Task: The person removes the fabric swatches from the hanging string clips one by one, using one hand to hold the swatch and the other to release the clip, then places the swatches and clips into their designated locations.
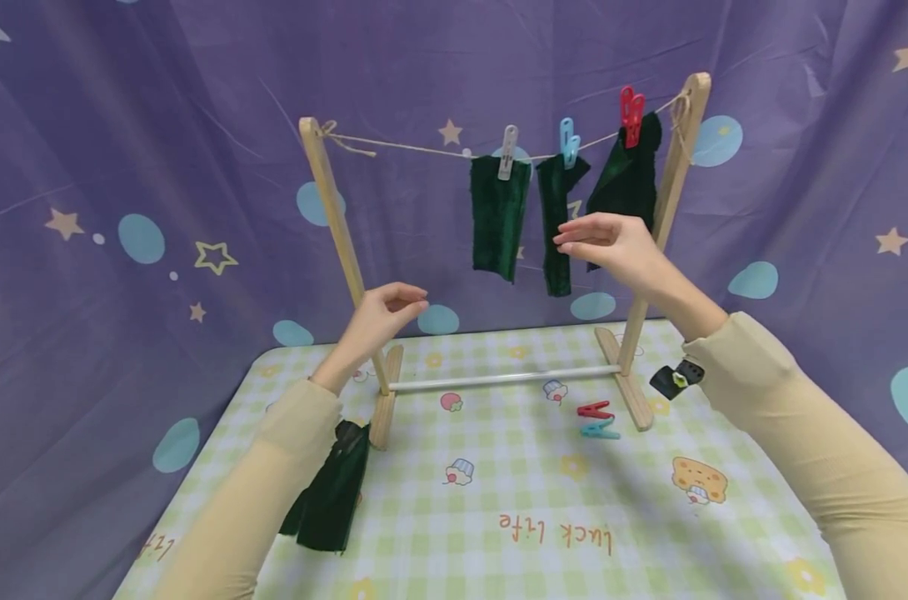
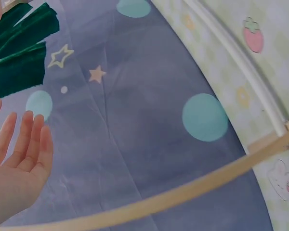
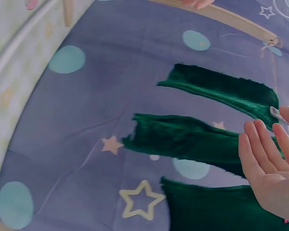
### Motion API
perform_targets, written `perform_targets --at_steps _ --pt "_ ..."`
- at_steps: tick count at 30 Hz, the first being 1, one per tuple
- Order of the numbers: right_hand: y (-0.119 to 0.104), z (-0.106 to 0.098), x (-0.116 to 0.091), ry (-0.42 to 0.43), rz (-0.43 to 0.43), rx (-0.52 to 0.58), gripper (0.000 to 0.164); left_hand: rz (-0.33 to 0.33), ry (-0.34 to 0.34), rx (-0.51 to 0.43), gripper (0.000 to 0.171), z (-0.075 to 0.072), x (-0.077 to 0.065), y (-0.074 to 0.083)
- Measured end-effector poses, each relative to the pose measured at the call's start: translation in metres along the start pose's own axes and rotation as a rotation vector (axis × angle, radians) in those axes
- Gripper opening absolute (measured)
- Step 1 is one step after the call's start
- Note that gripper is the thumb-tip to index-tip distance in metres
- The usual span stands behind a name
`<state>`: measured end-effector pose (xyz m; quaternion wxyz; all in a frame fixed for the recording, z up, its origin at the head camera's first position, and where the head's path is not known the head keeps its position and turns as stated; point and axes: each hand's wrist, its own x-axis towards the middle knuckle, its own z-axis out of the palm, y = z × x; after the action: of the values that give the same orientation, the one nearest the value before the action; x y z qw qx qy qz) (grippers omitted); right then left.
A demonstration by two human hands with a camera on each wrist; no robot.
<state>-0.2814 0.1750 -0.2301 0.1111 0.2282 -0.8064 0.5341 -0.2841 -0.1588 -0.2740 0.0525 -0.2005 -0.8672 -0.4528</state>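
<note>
Three dark green cloth pieces hang from a string [image 1: 409,146]. A grey clothespin [image 1: 507,153] grips the left cloth [image 1: 496,221], a blue clothespin [image 1: 570,143] the narrow middle cloth [image 1: 555,242], and a red clothespin [image 1: 632,118] the right cloth [image 1: 625,179]. My right hand [image 1: 622,250] is raised before the middle and right cloths, fingers loosely extended, holding nothing. In the right wrist view, that hand [image 3: 274,178] overlaps the cloths' image; contact cannot be told. My left hand [image 1: 379,321] hovers near the left post, fingers relaxed and holding nothing, as the left wrist view also shows [image 2: 21,168].
Wooden posts [image 1: 334,208] and a white bar [image 1: 502,377] form the rack on a checked tablecloth [image 1: 514,483]. A red clothespin [image 1: 595,410] and a blue clothespin [image 1: 600,429] lie near its right foot. Another green cloth [image 1: 334,500] lies at left, partly behind my left sleeve.
</note>
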Motion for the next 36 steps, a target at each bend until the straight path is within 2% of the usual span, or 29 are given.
perform_targets --at_steps 7,14,24,31,36 --pt "-0.019 0.000 0.012 0.038 -0.049 0.048 0.039 0.062 0.027 -0.001 0.030 0.008 0.015 0.013" --pt "-0.035 0.001 0.025 0.078 -0.049 0.098 0.038 0.072 0.051 0.025 0.030 0.014 0.025 0.022" --pt "-0.054 0.006 0.039 0.100 -0.072 0.139 0.039 0.094 0.081 -0.022 0.032 0.023 0.041 0.030" --pt "-0.063 0.010 0.046 0.122 -0.077 0.183 0.039 0.076 0.066 -0.047 0.037 0.029 0.049 0.031" --pt "-0.068 0.012 0.053 0.124 -0.089 0.133 0.043 0.064 0.063 -0.048 0.039 0.033 0.056 0.030"
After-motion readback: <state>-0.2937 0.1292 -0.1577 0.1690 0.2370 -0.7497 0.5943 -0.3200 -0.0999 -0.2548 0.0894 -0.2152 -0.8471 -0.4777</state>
